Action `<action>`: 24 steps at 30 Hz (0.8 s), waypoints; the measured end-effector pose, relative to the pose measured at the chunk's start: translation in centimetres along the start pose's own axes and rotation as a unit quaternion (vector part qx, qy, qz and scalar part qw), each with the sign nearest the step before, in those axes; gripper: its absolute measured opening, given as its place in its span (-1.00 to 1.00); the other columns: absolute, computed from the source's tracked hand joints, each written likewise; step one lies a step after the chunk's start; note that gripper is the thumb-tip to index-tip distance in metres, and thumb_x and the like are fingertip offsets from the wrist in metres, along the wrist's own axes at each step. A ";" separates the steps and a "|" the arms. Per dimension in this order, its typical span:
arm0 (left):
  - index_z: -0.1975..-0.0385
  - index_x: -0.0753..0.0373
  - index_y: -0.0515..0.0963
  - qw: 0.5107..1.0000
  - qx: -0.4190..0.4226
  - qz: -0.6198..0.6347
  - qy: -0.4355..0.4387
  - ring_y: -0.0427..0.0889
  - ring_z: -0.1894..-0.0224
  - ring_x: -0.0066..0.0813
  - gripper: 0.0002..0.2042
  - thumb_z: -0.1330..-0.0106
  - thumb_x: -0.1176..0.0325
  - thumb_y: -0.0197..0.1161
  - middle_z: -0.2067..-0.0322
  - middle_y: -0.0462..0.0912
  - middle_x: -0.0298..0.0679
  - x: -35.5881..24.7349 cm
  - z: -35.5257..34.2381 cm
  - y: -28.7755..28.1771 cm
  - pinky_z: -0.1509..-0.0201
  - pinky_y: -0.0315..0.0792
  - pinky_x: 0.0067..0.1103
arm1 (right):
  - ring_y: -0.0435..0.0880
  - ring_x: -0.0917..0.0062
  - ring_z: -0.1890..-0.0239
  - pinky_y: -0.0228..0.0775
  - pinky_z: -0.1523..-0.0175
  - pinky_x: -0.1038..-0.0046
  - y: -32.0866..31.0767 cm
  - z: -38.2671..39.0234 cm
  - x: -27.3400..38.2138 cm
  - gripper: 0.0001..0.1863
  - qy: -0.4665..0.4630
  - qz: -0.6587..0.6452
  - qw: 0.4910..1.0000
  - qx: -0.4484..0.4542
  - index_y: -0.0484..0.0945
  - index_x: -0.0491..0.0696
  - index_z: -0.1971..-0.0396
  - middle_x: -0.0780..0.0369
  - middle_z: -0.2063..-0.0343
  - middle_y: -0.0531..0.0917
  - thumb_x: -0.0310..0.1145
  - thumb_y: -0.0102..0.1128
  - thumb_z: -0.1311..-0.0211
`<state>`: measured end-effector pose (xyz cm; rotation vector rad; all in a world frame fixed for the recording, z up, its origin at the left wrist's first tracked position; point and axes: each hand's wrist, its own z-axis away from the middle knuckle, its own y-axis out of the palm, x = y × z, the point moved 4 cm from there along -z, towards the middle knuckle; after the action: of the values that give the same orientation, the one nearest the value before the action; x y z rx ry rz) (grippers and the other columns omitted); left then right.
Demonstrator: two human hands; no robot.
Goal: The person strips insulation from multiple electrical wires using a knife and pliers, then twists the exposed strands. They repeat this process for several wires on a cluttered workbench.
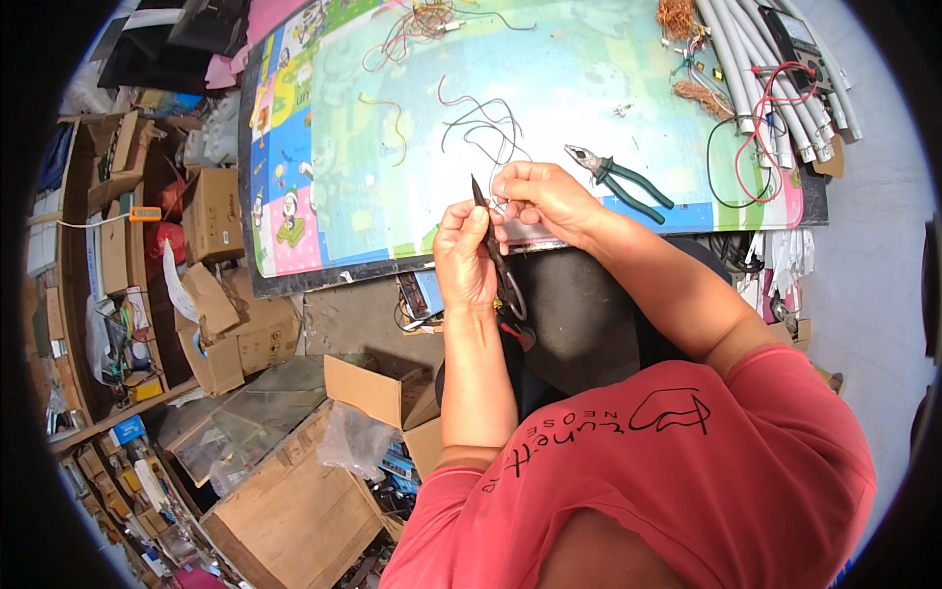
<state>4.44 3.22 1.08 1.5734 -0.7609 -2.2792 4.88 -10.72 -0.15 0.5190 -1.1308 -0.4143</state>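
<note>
Near the front edge of the table, my left hand (465, 253) is closed around a dark tool with a slim pointed tip (478, 190). Its lower part runs down past my palm to a curved end; its exact kind is unclear. Just beside it, my right hand (551, 202) has thumb and forefinger pinched on a thin wire, mostly hidden by the fingers. A loose tangle of thin dark wires (483, 126) lies right beyond both hands. To the right of my right hand rest pliers with green handles (628, 187), their jaws pointing away to the left.
On the patterned mat (343, 196) lie a yellow wire (400, 128) and a red-and-dark wire bundle (402, 39). Grey tubes (731, 59), copper wire (677, 18) and a meter with red and black leads (793, 39) crowd the right. Cardboard boxes (214, 216) stand left.
</note>
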 end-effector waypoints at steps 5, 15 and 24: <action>0.28 0.26 0.48 0.999 0.048 -0.012 -0.010 0.55 0.53 -0.55 -0.88 -0.25 0.44 0.25 0.44 0.63 -0.20 0.9 0.1 1.5 0.51 0.44 -0.67 | 0.43 0.59 0.64 0.24 0.54 0.63 -0.3 0.0 -0.6 -0.94 0.027 -0.120 0.992 -0.031 0.44 -0.18 0.38 0.23 0.60 0.46 -0.53 0.02 -0.15; 0.29 0.25 0.44 0.993 0.108 0.053 0.004 0.51 0.47 -0.47 -0.87 -0.30 0.37 0.21 0.44 0.56 -0.24 -0.2 0.9 0.9 0.47 0.41 -0.56 | 0.43 0.69 0.58 0.17 0.49 0.69 -4.7 -0.8 4.2 -0.85 -0.124 0.109 0.970 -0.181 0.52 -0.13 0.43 0.30 0.54 0.56 -0.35 0.16 -0.19; 0.21 0.23 0.45 0.986 0.153 0.069 -0.011 0.39 0.51 -0.56 -0.84 -0.34 0.30 0.15 0.47 0.49 -0.34 -1.8 0.9 -1.1 0.50 0.28 -0.61 | 0.57 0.24 0.09 0.42 0.04 0.27 -9.9 3.6 4.2 -0.46 0.039 0.727 0.649 -0.221 0.49 -0.13 0.10 0.08 0.18 0.54 -0.09 0.36 0.01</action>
<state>4.36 5.28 2.08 1.5625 -1.2366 -2.1623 2.59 -21.76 -1.61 -0.8672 -0.9769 0.7601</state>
